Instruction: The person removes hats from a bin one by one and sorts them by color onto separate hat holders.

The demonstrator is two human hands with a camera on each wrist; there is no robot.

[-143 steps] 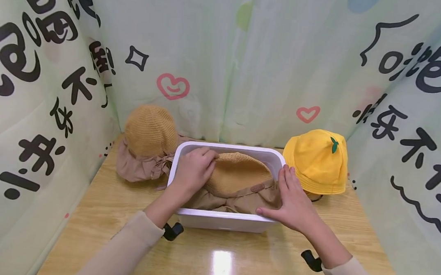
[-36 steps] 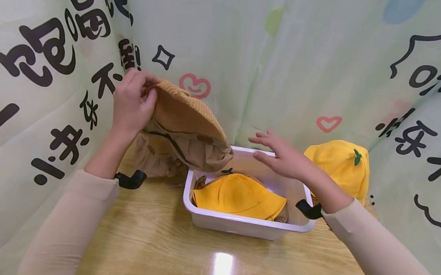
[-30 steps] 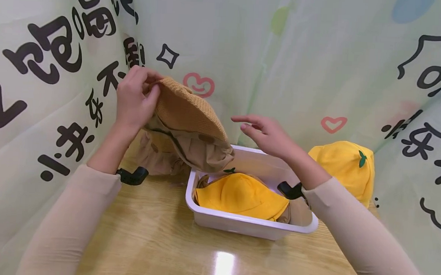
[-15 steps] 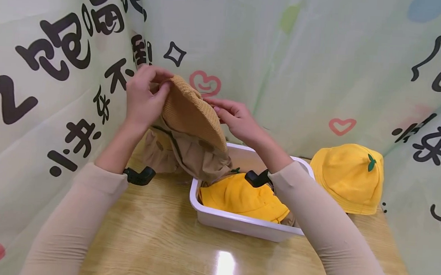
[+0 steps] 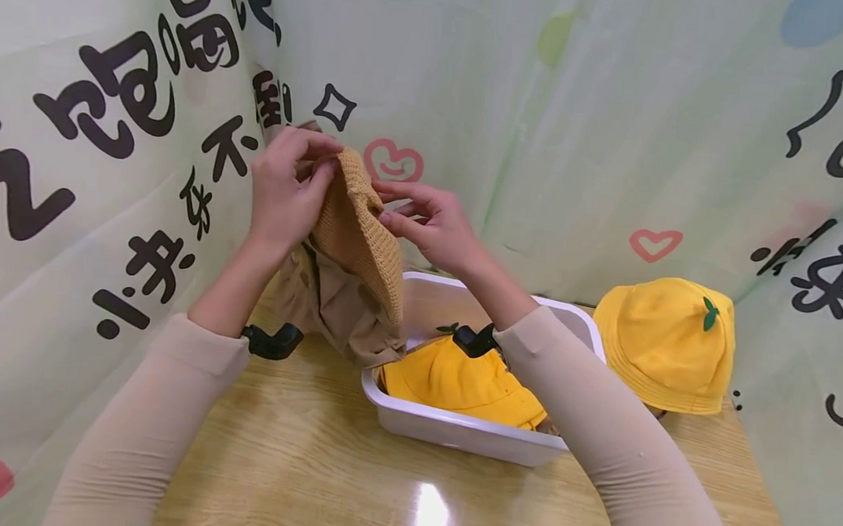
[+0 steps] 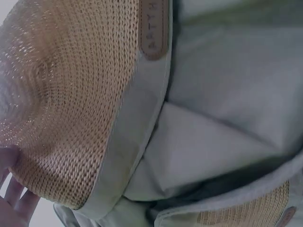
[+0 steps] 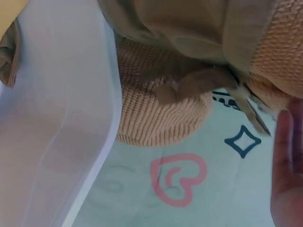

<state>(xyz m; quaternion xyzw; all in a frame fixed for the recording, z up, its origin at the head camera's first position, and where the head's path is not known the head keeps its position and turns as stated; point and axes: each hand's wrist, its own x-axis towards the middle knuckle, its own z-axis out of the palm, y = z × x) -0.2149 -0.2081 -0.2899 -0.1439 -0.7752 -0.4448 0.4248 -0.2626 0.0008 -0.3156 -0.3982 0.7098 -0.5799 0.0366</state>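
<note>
The tan hat point(image 5: 359, 237), lying in the white bin point(image 5: 456, 437) earlier, is now hanging raised over the bin's left end, exposing a yellow hat point(image 5: 452, 378) inside. The left hand point(image 5: 287, 182) is pinching the knitted crown between thumb and bent fingers. The right hand point(image 5: 430, 224), hovering apart a second ago, is now pinching the crown's other side, thumb and forefinger slightly parted.
</note>
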